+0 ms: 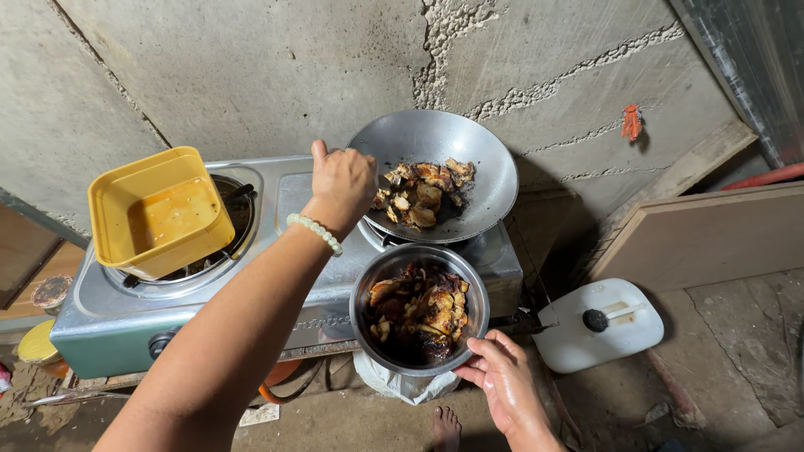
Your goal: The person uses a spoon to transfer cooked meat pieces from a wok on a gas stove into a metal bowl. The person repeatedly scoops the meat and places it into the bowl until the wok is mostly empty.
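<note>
My left hand (pixel 342 182), with a pale bead bracelet on the wrist, grips the near rim of a tilted steel wok (pixel 490 159) that holds browned pieces of cooked food (pixel 423 194). The wok rests on the right burner of a two-burner gas stove (pixel 285 192). Below it, my right hand (pixel 501 374) holds the rim of a round steel bowl (pixel 368 289), which is filled with dark cooked pieces (pixel 419 310).
A yellow square plastic container (pixel 159 209) sits on the stove's left burner. A white plastic jerrycan (pixel 599 325) lies on the floor at right beside a wooden board (pixel 712 234). Rough concrete wall behind. My bare toes (pixel 445 427) show below the bowl.
</note>
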